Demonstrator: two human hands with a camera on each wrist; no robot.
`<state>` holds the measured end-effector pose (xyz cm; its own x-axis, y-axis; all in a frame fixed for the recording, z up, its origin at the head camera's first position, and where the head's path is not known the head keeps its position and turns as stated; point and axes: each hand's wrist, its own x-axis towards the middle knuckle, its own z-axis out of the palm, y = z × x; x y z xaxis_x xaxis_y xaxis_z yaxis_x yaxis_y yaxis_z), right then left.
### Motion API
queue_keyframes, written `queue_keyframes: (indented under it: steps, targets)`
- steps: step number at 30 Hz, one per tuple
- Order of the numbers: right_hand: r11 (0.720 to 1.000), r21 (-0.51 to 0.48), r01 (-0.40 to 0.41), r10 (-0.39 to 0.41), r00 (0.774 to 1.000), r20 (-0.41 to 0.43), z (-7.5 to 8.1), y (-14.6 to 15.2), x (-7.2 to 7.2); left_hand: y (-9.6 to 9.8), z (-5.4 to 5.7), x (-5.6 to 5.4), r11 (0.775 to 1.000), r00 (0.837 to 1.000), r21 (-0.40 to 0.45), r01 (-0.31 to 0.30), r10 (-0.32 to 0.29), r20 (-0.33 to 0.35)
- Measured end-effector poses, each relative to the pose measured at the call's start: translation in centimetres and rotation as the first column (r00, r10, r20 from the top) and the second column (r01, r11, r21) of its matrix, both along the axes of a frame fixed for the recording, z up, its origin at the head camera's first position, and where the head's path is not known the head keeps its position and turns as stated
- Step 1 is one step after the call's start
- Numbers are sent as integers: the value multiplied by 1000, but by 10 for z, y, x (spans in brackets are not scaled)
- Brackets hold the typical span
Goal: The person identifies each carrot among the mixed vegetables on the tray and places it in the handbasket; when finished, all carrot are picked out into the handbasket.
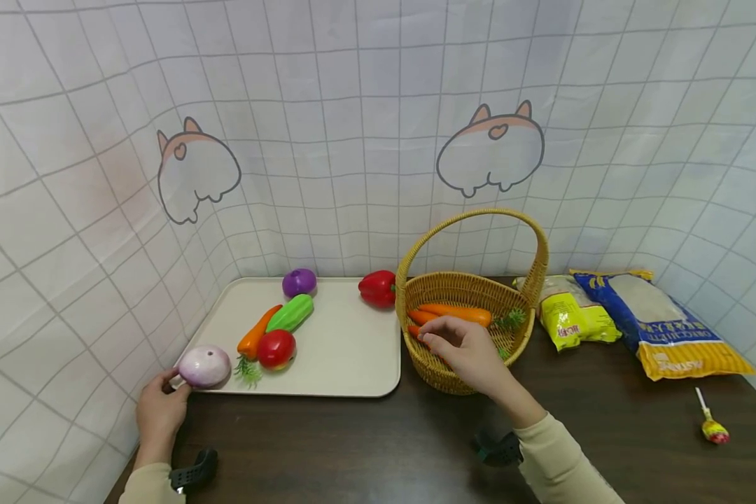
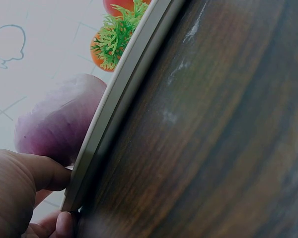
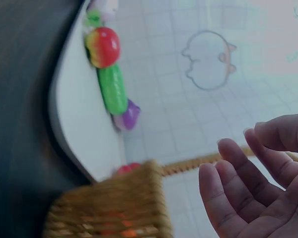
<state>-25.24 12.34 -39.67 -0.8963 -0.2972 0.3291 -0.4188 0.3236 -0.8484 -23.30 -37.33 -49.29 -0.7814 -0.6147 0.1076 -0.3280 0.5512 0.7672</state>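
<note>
My left hand (image 1: 161, 409) pinches the near left corner of the white tray (image 1: 343, 350), thumb at the rim and fingertips under it. Right beside the thumb lies a pale purple onion (image 1: 204, 367) on the tray. My right hand (image 1: 472, 353) hovers over the near side of the wicker basket (image 1: 441, 378), fingers loosely bent and nothing between them in the right wrist view. Carrots (image 1: 463, 314) with green tops lie in the basket, partly hidden behind that hand.
On the tray are a carrot (image 1: 257, 336), a green cucumber-like vegetable (image 1: 291, 313), a red tomato-like fruit (image 1: 276, 349), a purple vegetable (image 1: 299, 282) and a red pepper (image 1: 378, 288). Right of the basket lie a yellow bag (image 1: 573, 325), a blue bag (image 1: 674, 329) and a lollipop (image 1: 713, 427).
</note>
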Motion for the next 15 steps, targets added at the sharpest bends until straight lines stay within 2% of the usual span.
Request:
queue_keyframes:
  steps: [6,11,15]
  targets:
    - [998,0,-68,68,996,54,-11,-20,7,0,-1,-1,1000,1000,6,7,-7,0]
    - [987,-52,-151,157,980,125,-24,-36,12,-1,-2,-1,1000,1000,1,10,-10,-9]
    - [986,-40,-163,167,975,144,-33,-51,16,-1,-2,0,1000,1000,-5,16,-17,-16]
